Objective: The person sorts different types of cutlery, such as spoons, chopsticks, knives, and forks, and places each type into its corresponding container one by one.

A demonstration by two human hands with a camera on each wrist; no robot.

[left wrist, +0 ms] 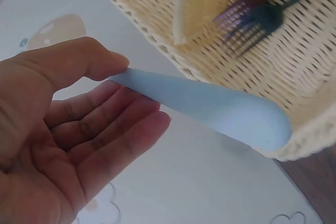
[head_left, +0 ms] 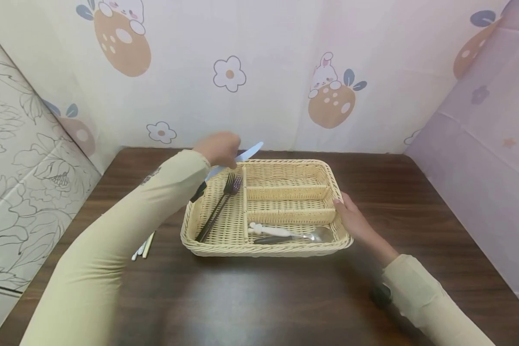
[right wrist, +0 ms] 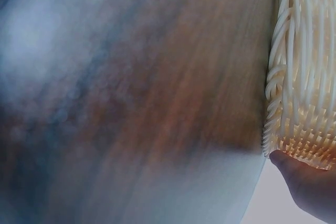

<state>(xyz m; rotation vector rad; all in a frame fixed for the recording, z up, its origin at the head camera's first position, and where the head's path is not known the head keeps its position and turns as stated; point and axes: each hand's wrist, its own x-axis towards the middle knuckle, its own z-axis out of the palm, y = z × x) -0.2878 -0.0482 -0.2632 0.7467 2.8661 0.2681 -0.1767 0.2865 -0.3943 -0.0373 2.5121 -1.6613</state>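
Observation:
My left hand [head_left: 219, 148] pinches a light blue knife [left wrist: 210, 106] between thumb and fingertips, above the back left corner of a wicker basket [head_left: 268, 251]. In the basket's long left compartment lie a black fork [head_left: 213, 214] and a purple fork [head_left: 237, 184], side by side. A dark object [head_left: 198, 191] there is partly hidden by my left sleeve. The front right compartment holds a white-handled spoon [head_left: 277, 231] and a black-handled utensil [head_left: 270, 240]. My right hand [head_left: 358, 222] grips the basket's right end, thumb on the rim; its other fingers are mostly hidden.
Several pale utensil handles [head_left: 146, 246] lie on the brown table [head_left: 242, 298] left of the basket, partly behind my left sleeve. A blurred dark object [head_left: 379, 294] shows beside my right sleeve. Patterned cloth [head_left: 272, 105] hangs behind the table.

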